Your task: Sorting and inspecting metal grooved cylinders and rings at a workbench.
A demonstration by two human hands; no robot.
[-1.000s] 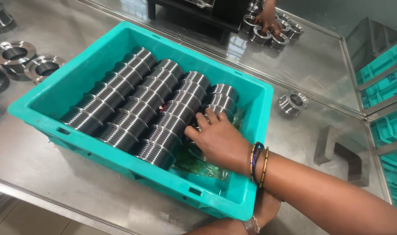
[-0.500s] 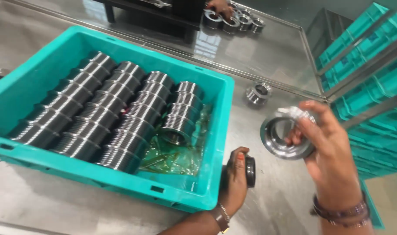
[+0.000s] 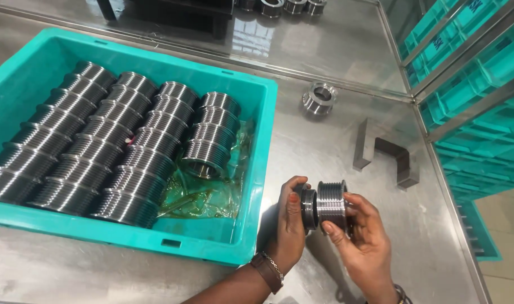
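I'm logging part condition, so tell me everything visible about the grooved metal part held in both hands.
The grooved pulley is a short, shiny steel-looking cylinder with fine ribs around its body and a raised flange at each end. It lies on its side above the steel table, right of the teal crate. The right hand grips it; the left hand holds a dark ring at its end.

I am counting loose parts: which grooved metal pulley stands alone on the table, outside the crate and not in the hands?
The pulley right of the teal crate, standing on end, bore up; the others lie in rows inside the crate.
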